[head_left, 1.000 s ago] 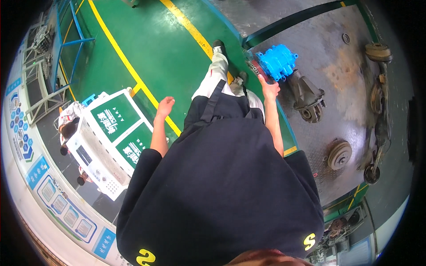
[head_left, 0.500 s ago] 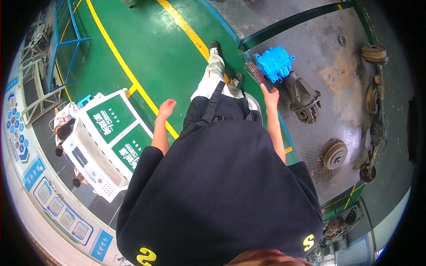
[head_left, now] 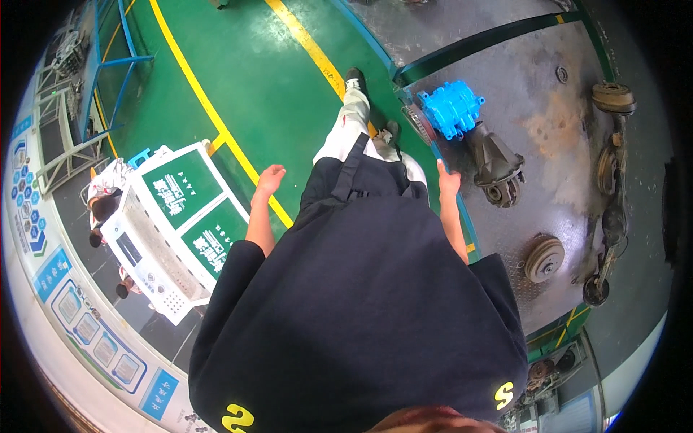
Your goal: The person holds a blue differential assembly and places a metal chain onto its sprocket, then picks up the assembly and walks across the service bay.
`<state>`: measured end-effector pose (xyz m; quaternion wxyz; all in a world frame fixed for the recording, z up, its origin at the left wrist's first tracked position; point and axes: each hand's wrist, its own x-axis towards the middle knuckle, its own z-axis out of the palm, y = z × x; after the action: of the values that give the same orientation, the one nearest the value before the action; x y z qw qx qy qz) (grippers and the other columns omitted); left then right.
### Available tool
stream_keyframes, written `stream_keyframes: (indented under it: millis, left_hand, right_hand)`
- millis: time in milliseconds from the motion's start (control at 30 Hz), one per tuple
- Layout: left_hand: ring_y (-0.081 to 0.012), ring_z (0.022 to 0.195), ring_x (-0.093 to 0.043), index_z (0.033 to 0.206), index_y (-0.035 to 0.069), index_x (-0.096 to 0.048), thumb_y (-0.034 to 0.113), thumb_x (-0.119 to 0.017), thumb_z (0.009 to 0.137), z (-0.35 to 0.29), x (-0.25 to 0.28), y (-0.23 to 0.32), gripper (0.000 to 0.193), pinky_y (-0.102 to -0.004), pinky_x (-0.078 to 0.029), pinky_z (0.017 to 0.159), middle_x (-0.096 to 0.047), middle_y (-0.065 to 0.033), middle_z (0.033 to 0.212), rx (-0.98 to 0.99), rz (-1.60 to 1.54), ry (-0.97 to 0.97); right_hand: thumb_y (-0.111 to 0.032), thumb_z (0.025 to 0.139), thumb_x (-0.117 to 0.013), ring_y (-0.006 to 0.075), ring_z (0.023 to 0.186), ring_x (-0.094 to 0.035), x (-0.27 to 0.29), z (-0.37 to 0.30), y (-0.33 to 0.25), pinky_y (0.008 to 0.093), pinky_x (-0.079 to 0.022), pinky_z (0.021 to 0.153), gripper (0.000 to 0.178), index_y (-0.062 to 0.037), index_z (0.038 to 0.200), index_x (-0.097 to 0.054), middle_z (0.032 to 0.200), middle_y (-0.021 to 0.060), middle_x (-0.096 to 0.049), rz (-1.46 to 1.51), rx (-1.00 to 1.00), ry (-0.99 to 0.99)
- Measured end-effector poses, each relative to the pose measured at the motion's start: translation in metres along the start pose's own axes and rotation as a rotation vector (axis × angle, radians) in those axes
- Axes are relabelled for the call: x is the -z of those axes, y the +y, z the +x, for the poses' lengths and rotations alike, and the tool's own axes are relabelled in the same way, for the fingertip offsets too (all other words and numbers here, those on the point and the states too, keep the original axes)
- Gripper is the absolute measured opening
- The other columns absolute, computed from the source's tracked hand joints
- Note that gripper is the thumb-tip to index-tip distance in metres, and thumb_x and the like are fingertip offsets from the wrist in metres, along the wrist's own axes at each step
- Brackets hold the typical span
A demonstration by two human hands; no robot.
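Note:
My left hand (head_left: 271,180) hangs empty over the green floor, to the right of a white cabinet; its fingers are loosely bent and apart. My right hand (head_left: 448,177) is at the near left edge of a grey metal platform (head_left: 520,173), thumb standing off from the bent fingers, with nothing visible in it. Just beyond it, at the platform's edge, lies a reddish toothed ring (head_left: 419,124), apart from the hand. Beside the ring sits a bright blue cast housing (head_left: 452,108). A dark metal axle housing (head_left: 497,164) lies to the right of my right hand.
A brake drum (head_left: 544,260) lies on the platform, and a long axle (head_left: 613,216) runs along its right side. The white cabinet (head_left: 155,270) with green panels stands at left, people (head_left: 108,195) beyond it. A dark green beam (head_left: 491,43) crosses the platform's far part.
My right hand has drawn back toward me, away from the toothed ring's end. The left hand stays nearly where it was. The view has shifted slightly.

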<state>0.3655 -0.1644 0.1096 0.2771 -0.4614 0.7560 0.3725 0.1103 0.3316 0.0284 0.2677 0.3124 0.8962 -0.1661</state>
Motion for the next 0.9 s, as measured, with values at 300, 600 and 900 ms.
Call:
stream_keyframes:
  millis: [300, 600, 900]
  left_hand:
    - [-0.0257, 0.115, -0.064, 0.127, 0.000, -0.062, 0.026, -0.061, 0.097, 0.012, 0.003, 0.018, 0.039, -0.0349, -0.047, 0.100, -0.068, -0.0173, 0.121, -0.014, -0.097, 0.002]
    - [-0.0283, 0.115, -0.065, 0.127, 0.003, -0.063, 0.028, -0.061, 0.095, 0.005, 0.006, 0.012, 0.040, -0.0358, -0.049, 0.099, -0.069, -0.0174, 0.122, -0.031, -0.079, 0.045]
    - [-0.0271, 0.115, -0.065, 0.125, 0.003, -0.064, 0.030, -0.063, 0.094, 0.005, -0.007, -0.007, 0.041, -0.0350, -0.048, 0.099, -0.069, -0.0160, 0.121, 0.024, -0.042, -0.047]
  right_hand:
    - [-0.048, 0.066, -0.090, 0.0358, 0.121, -0.058, 0.002, -0.028, -0.113, 0.0414, -0.044, 0.105, 0.103, 0.0120, 0.138, -0.046, 0.131, 0.0260, -0.059, 0.642, 0.265, -0.157]
    - [-0.059, 0.062, -0.089, 0.0443, 0.125, -0.052, -0.003, -0.012, -0.009, 0.0487, -0.042, 0.107, 0.115, 0.0152, 0.136, -0.042, 0.131, 0.0347, -0.052, 0.168, 0.174, 0.174]
    - [-0.052, 0.070, -0.086, 0.0368, 0.120, -0.058, 0.008, -0.019, -0.065, 0.0427, -0.044, 0.104, 0.101, 0.0164, 0.133, -0.047, 0.128, 0.0307, -0.058, 0.396, 0.330, 0.065]
